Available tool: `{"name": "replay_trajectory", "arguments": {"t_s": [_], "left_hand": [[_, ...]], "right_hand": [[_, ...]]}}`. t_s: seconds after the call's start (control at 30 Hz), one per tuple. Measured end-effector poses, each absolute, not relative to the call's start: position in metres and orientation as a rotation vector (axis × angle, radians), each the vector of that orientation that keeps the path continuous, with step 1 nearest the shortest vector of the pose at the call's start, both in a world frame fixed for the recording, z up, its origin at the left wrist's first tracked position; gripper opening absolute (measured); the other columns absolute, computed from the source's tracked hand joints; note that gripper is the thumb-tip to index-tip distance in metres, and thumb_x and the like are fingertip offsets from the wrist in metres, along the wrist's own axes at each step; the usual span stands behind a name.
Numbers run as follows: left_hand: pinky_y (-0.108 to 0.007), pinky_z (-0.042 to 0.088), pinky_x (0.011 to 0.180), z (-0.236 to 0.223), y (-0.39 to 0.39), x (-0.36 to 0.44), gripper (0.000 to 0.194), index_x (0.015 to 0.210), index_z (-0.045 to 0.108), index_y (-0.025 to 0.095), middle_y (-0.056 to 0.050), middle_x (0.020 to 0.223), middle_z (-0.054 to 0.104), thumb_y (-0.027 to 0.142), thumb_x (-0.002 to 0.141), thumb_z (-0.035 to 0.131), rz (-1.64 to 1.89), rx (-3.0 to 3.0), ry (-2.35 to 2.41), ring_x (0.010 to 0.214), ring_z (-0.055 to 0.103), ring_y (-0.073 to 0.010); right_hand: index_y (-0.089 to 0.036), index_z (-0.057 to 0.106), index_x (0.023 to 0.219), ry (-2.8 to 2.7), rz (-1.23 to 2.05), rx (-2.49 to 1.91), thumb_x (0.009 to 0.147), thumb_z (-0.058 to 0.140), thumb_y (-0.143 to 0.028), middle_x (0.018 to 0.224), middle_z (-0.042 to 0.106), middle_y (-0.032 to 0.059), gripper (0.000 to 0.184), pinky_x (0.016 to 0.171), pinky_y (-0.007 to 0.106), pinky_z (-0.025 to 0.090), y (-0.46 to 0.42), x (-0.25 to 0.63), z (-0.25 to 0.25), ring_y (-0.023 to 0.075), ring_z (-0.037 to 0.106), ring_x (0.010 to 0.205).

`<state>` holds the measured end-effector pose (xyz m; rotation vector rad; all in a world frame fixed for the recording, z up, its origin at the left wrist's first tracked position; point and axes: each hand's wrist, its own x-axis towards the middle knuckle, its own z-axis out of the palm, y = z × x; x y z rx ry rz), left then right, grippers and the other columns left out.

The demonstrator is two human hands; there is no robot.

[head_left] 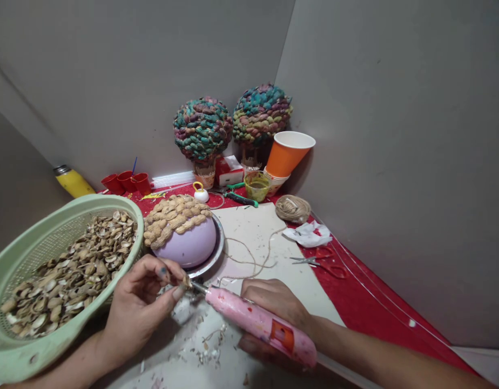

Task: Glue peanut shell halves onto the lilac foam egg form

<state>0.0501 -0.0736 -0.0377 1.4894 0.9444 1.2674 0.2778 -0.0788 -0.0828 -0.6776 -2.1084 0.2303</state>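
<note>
My right hand (274,305) grips a pink glue gun (260,323), its nozzle pointing left. The nozzle tip touches a small peanut shell piece (187,281) pinched between the thumb and fingers of my left hand (142,302). Just beyond them a lilac ball (190,246) rests on a metal plate (217,254); its top is partly covered with glued peanut shells (174,216). A green basket (14,346) full of loose shells (71,270) stands at the left, close to my left hand.
A white board (269,232) lies on a red cloth (366,302) with loose twine, a twine ball (292,208), red scissors (322,262) and crumpled paper. At the back stand two painted shell balls (203,129), an orange cup (288,154), red cups (128,182) and a yellow bottle (73,182). Grey walls close in the corner.
</note>
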Motion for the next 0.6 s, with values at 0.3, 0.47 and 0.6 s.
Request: {"name": "replay_trajectory", "arguments": {"t_s": [0.3, 0.47, 0.6], "left_hand": [[-0.016, 0.054, 0.069, -0.0358, -0.0748, 0.051, 0.022, 0.076, 0.059, 0.021, 0.002, 0.078, 0.071, 0.002, 0.075, 0.069, 1.294, 1.511, 0.97, 0.073, 0.065, -0.0099], [-0.018, 0.055, 0.07, -0.0356, -0.0739, 0.0507, 0.022, 0.076, 0.059, 0.021, 0.003, 0.078, 0.07, 0.001, 0.075, 0.068, 1.311, 1.522, 0.966, 0.073, 0.066, -0.0105], [-0.018, 0.054, 0.069, -0.0351, -0.0747, 0.051, 0.022, 0.075, 0.059, 0.021, 0.002, 0.078, 0.07, 0.001, 0.074, 0.069, 1.319, 1.531, 0.983, 0.073, 0.065, -0.0105]], "right_hand": [[-0.023, 0.036, 0.056, -2.137, 0.14, -0.705, 0.101, 0.018, -0.058, 0.046, 0.036, -0.0049, 0.06, 0.039, 0.026, 0.022, -0.079, 0.2771, -0.0769, 0.0107, 0.034, 0.04], [-0.023, 0.038, 0.058, -2.12, 0.164, -0.666, 0.101, 0.025, -0.055, 0.048, 0.038, -0.0052, 0.055, 0.04, 0.026, 0.025, -0.0789, 0.2779, -0.079, 0.0107, 0.034, 0.042], [-0.023, 0.039, 0.06, -2.141, 0.167, -0.662, 0.1, 0.025, -0.059, 0.048, 0.036, -0.0054, 0.055, 0.039, 0.027, 0.022, -0.0783, 0.2784, -0.0819, 0.0113, 0.033, 0.042]]}}
